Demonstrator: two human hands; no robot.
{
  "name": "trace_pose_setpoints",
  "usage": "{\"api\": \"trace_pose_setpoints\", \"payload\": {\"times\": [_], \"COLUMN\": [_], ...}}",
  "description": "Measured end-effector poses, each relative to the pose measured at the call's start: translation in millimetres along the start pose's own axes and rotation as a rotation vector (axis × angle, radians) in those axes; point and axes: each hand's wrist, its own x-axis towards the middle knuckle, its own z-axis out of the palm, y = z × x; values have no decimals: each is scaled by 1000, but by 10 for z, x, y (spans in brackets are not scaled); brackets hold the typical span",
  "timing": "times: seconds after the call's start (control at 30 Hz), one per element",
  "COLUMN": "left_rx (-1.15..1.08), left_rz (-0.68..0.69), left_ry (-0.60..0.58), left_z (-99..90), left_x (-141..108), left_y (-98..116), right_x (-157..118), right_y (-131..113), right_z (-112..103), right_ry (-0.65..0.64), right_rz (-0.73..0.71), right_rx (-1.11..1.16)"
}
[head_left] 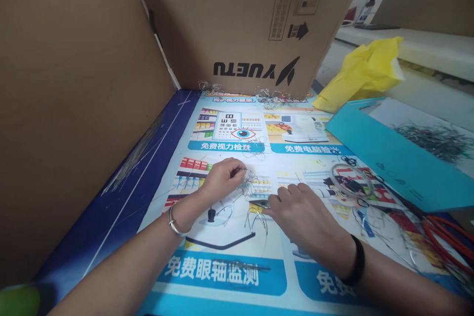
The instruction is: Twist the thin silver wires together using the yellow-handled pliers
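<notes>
My left hand (226, 177), with a silver bangle at the wrist, is closed in a pinch on a thin tangle of wire (249, 181). Pliers (260, 203) sit in my closed right hand (301, 210); only their pointed jaws stick out, toward the left, just below the tangle. A black band circles the right wrist. Curved pieces of silver wire (256, 222) lie on the printed sheet (274, 237) under the jaws. Closer to me, a small bunch of straight wires (240, 265) rests on the sheet. The pliers' handles are hidden by my right hand.
Cardboard walls (237, 19) stand behind and at left. Wire clumps (272, 98) lie along the back wall. At right are a blue box (392, 168) holding wire pieces, a yellow bag (359, 76), a wire coil (351, 180) and red-handled scissors (444, 237).
</notes>
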Motion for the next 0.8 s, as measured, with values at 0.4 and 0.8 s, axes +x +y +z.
{"api": "trace_pose_setpoints", "payload": {"times": [0.4, 0.8], "left_rx": [-5, 23], "left_rz": [1, 14], "left_ry": [-25, -131], "left_z": [-21, -92], "left_x": [-8, -6], "left_y": [-47, -33], "right_x": [-30, -20], "right_y": [78, 65], "right_z": [41, 23], "right_ry": [72, 112], "right_rz": [-64, -74], "right_rx": [48, 127]}}
